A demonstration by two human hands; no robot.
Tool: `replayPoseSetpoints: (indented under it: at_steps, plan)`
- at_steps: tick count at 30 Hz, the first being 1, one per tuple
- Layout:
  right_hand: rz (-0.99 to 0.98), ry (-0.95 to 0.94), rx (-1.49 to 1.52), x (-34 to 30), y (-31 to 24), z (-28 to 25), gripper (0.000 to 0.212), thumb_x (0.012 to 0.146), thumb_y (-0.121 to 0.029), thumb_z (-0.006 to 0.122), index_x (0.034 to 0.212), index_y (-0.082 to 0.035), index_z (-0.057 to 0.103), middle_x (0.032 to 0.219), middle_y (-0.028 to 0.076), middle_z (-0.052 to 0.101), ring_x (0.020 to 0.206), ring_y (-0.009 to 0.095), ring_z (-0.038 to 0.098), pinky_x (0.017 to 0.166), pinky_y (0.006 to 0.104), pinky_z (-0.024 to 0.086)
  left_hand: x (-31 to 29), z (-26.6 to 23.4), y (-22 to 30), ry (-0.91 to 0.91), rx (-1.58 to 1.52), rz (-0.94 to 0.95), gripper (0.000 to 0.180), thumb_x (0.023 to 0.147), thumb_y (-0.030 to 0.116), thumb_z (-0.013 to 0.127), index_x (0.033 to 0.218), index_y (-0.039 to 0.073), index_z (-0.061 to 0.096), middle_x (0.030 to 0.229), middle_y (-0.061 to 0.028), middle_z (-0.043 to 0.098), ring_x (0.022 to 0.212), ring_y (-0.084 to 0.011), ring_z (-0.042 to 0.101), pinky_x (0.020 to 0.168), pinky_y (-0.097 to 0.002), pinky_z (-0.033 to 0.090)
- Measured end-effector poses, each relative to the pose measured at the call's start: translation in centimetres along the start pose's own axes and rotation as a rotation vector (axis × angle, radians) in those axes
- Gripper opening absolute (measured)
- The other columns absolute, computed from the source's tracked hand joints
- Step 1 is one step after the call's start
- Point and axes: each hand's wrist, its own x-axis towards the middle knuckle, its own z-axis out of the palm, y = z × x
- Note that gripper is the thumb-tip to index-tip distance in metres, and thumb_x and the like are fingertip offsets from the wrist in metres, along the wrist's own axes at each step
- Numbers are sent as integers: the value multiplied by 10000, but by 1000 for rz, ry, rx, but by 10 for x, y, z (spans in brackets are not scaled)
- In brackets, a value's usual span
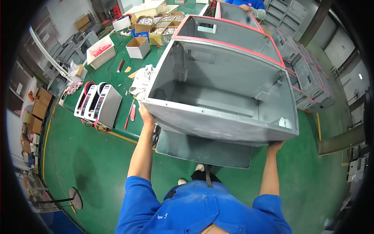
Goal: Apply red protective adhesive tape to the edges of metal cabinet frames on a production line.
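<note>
A large open grey metal cabinet (202, 119) is in front of me, its hollow inside facing up. At its near left corner my left hand (146, 114) is closed on the edge. My right hand (276, 146) grips under the near right corner, its fingers mostly hidden below the metal. Beneath the near wall a dark flat panel (202, 150) juts toward me; I cannot tell whether it is joined to the cabinet. A white cloth (142, 81) lies against the cabinet's left side.
On the green table (102, 74) at left are two white tape-dispenser-like machines (102, 103), a red-handled tool (129, 117), a small carton (138, 47) and a white bin (101, 52). Red-edged cabinets (233, 37) stand beyond; another person (253, 6) works there. More cabinets (309, 78) are stacked right.
</note>
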Motion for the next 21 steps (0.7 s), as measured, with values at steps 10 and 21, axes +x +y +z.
replayPoseSetpoints:
  at_steps: [10, 21]
  plan:
    - [-39, -63, -174, -36, -26, -54, 542, 863, -392, 373, 1227, 8, 393, 1237, 153, 424, 1123, 284, 422, 953, 436, 336, -91, -64, 47, 86, -89, -186, 388, 900, 292, 432, 1051, -46, 546, 901, -65, 576, 844, -117, 530, 769, -235, 411]
    - [-549, 405, -777, -50, -101, -101, 444, 860, -307, 360, 1109, 31, 506, 1083, 152, 530, 958, 254, 523, 826, 358, 425, 145, -40, -55, -319, 1066, 128, 673, 675, 268, 693, 1258, 147, 379, 1279, -209, 361, 1182, -362, 343, 901, -476, 348]
